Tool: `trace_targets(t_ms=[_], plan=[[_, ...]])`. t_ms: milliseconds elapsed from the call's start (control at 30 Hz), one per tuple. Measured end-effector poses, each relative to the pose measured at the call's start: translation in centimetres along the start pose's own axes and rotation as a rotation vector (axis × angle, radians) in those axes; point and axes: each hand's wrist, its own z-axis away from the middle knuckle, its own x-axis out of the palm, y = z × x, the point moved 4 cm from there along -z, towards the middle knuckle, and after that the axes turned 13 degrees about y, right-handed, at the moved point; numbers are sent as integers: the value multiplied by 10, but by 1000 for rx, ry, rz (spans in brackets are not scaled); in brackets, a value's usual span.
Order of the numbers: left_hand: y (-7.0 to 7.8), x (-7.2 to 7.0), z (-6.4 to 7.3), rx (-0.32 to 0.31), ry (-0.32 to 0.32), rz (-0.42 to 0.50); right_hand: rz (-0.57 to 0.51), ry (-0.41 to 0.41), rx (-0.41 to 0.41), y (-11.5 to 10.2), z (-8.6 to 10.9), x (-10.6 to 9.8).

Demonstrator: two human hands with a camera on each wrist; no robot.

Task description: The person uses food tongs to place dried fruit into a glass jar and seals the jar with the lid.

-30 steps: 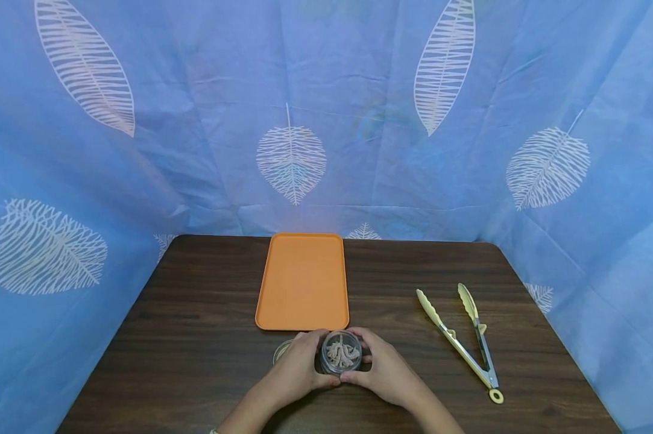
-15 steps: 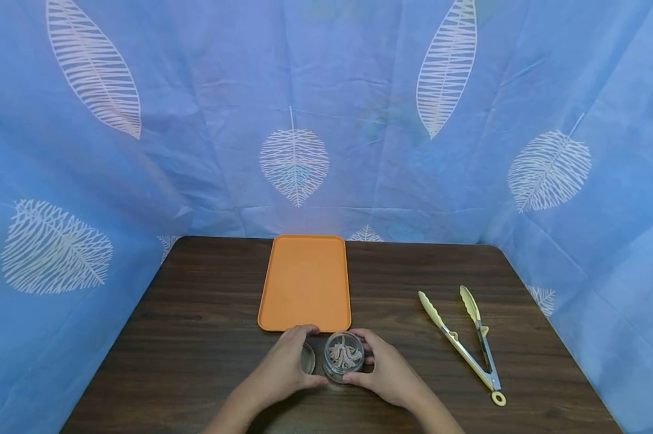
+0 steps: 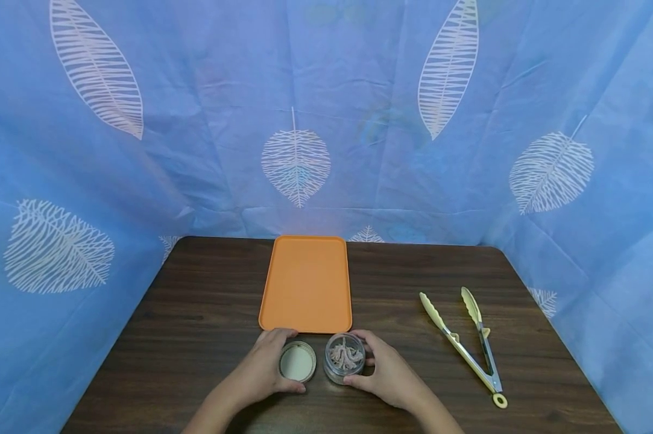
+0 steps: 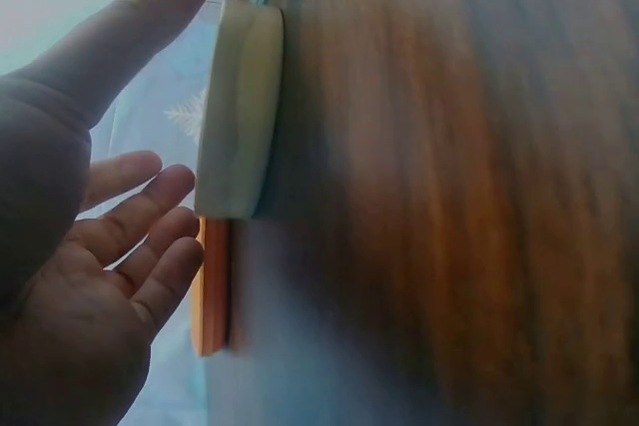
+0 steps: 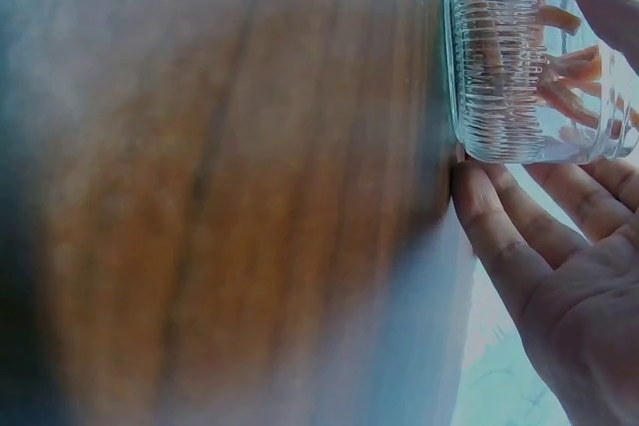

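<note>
My right hand (image 3: 387, 369) curls round the side of a clear glass jar (image 3: 345, 358) that stands upright on the table. In the right wrist view the jar (image 5: 499, 67) shows a ribbed lower wall and pinkish-brown, strip-like pieces (image 5: 569, 72) inside. To its left lies a round jar lid (image 3: 297, 361), pale inner side facing up. My left hand (image 3: 261, 364) is beside the lid, fingers and thumb spread wide about it. From the left wrist view, the fingers (image 4: 165, 197) are loosely bent near the lid's edge (image 4: 238, 112), holding nothing.
Just beyond the jar and lid lies an orange tray (image 3: 306, 283), reaching toward the table's far edge. Spread tongs (image 3: 467, 343) with yellow tips rest on the dark wooden table (image 3: 196, 301) at the right. A blue leaf-patterned cloth (image 3: 212, 150) hangs round the table.
My left hand has let go of the jar and moved left to the lid, uncovering it. The right hand stays at the jar. The view has shifted slightly.
</note>
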Motion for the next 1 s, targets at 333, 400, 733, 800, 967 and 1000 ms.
trace_targets(t_ms=[333, 400, 733, 800, 967, 1000], plan=[[-6, 5, 5, -11, -25, -44, -16, 13, -13, -1, 0, 1], [-6, 6, 4, -25, -27, -47, -44, 7, -9, 0, 0, 3], [-4, 4, 1, -37, -25, -59, -147, -56, 12, 5, -1, 6], [-3, 4, 1, -34, -25, -60, -147, -50, 13, 5, -2, 7], [0, 5, 0, -50, -51, -55, -98, -23, 26, 1, -3, 10], [0, 5, 0, -54, -54, -49, -94, -22, 33, 1, -3, 10]])
